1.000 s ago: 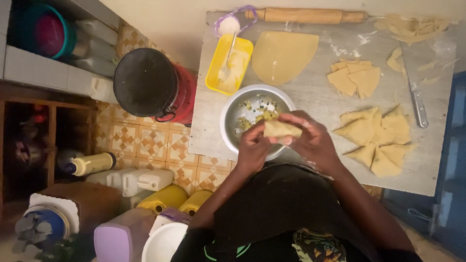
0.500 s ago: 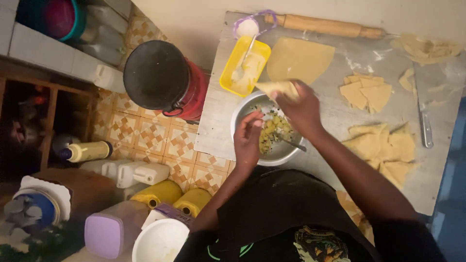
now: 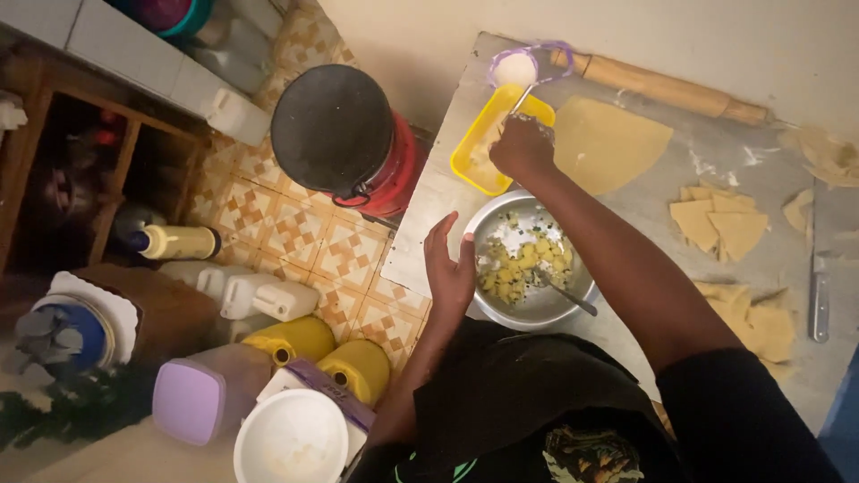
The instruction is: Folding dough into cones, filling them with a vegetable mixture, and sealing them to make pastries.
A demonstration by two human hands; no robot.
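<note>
Right hand (image 3: 522, 148) reaching over the yellow tray (image 3: 472, 161), fingers curled in, can't tell around what. Left hand (image 3: 450, 268) open flat against the near rim of the metal bowl (image 3: 537, 304) of diced filling. Thin dough sheet (image 3: 608, 143) just right of the right hand on the surface (image 3: 429, 224): probably soft, floppy, tear-prone, best lifted by an edge with both hands.
</note>
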